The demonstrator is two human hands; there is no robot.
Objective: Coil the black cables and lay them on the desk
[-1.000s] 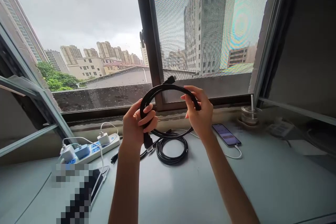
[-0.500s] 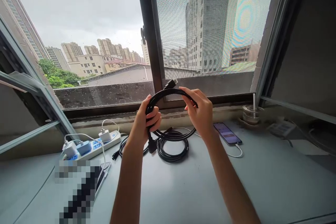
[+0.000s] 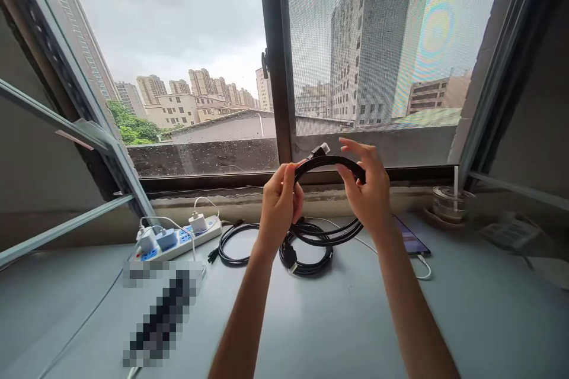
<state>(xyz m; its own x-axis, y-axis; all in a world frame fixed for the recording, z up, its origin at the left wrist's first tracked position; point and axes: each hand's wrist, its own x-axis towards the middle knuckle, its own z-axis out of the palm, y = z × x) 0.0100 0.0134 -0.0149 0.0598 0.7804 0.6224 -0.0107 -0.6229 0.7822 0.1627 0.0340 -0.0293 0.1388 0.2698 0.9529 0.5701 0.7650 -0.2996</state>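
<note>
A black HDMI cable [image 3: 331, 160], wound into a loop, is held up above the desk. My left hand [image 3: 281, 198] is closed round the loop's left side. At the loop's upper right, my right hand [image 3: 371, 189] has its fingers spread, with the cable passing between the thumb and the raised fingers. One silver-tipped plug [image 3: 320, 150] sticks up over the top of the loop. The other plug [image 3: 290, 257] hangs at the lower left, over a second coiled black cable [image 3: 313, 272] lying on the desk.
Another black coil [image 3: 233, 262] lies left of that one. A power strip [image 3: 178, 243] with white chargers stands at the left, near a pixelated dark object [image 3: 162, 314]. On the right are a charging phone [image 3: 413, 240] and a lidded cup with a straw [image 3: 448, 204]. Windows rise behind the desk.
The right fingers have lifted and spread from the cable. My left grip has turned, and the lower plug now hangs farther right relative to it. The view has shifted left.
</note>
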